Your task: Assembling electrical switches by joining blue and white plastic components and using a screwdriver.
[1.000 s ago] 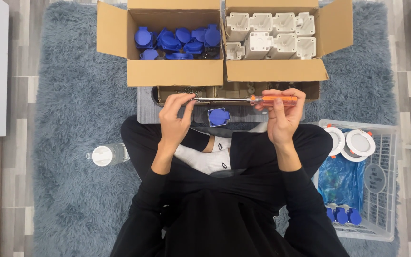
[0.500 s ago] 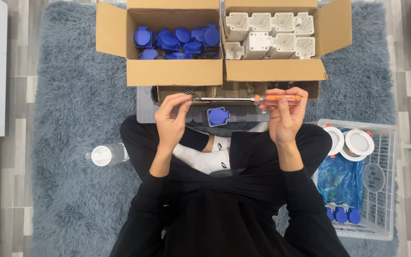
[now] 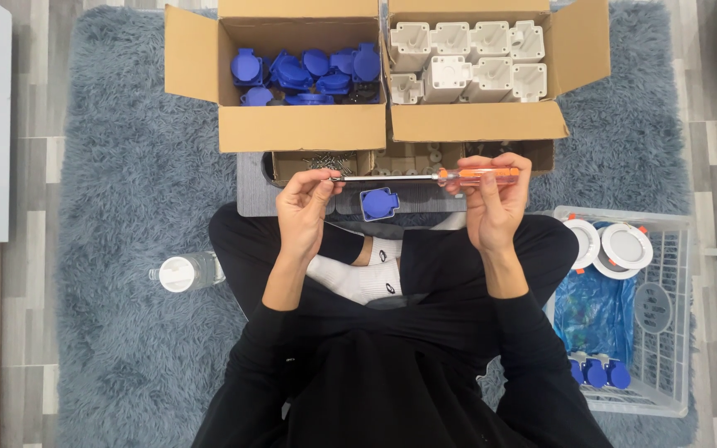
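Observation:
I hold a screwdriver [image 3: 425,177] level in front of me. My right hand [image 3: 493,203] grips its orange handle. My left hand [image 3: 304,207] pinches the tip of the metal shaft, where a small screw seems to sit, too small to be sure. Just below the shaft a blue socket cover [image 3: 379,202] lies on a grey pad [image 3: 251,187]. I sit cross-legged in black clothes and white socks.
Two open cardboard boxes stand ahead: the left one [image 3: 201,62] holds blue covers, the right one [image 3: 578,50] white housings. A low tray of screws [image 3: 325,162] sits under them. A white wire basket [image 3: 665,315] is at my right, a water bottle [image 3: 184,271] at my left.
Both hands have risen slightly with the screwdriver; my left fingers have closed in on the shaft tip. The blue cover has not moved.

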